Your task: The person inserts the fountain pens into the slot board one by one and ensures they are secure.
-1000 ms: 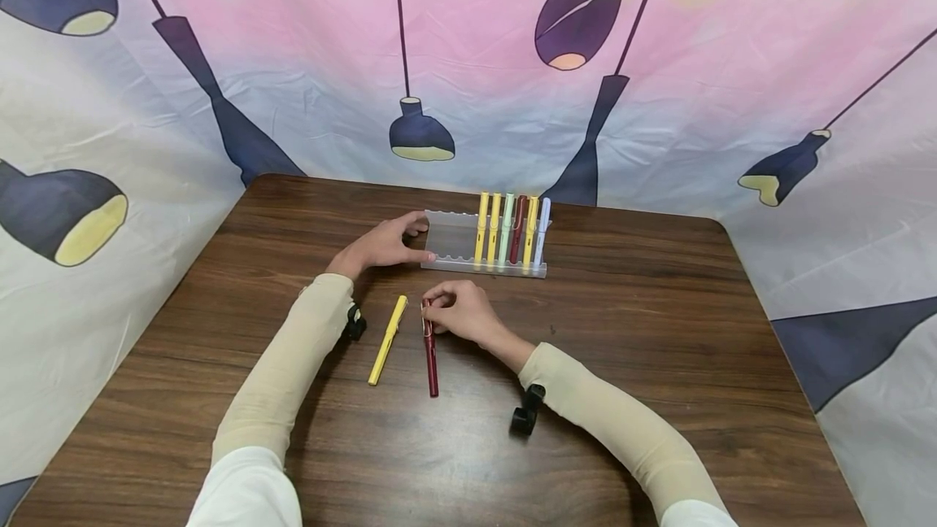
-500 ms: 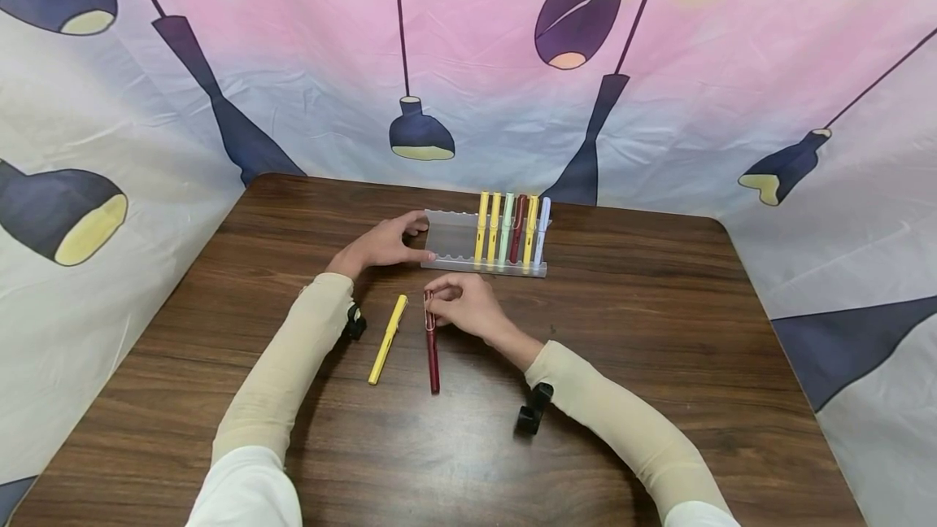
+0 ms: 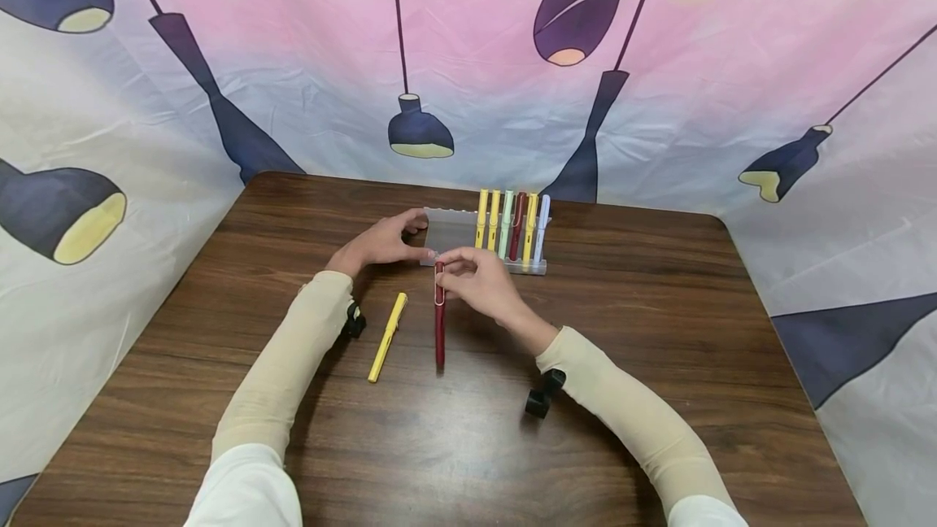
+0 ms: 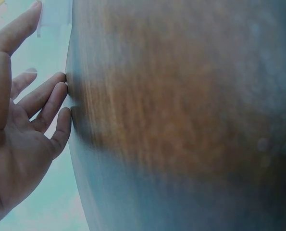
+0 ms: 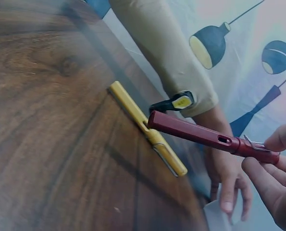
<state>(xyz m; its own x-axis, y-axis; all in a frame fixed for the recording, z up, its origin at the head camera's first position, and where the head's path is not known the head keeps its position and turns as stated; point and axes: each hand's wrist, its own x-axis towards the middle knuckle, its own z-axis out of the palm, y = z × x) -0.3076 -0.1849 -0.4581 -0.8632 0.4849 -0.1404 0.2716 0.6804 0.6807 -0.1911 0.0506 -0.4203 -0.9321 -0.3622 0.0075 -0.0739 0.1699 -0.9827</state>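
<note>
Red pen (image 3: pixel 439 314) pinched at its clip end by right hand (image 3: pixel 479 283) fingers, lifted off the tabletop (image 3: pixel 659 332) just in front of the rack (image 3: pixel 454 238). Left hand (image 3: pixel 381 244) rests at rack's left end, fingers spread. Yellow pen (image 3: pixel 387 337) lies flat to the left. Left wrist view: fingers (image 4: pixel 42 98) straight, tips on tabletop edge. Right wrist view: red pen (image 5: pixel 205 137) in fingertips, above yellow pen (image 5: pixel 147 127).

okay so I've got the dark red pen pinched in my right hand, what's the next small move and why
Probably carry the dark red pen forward to an empty slot at the left of the clear rack. Your right hand pinches its cap end just before the rack, your left hand steadies the rack's left end, and those slots look free.
</note>
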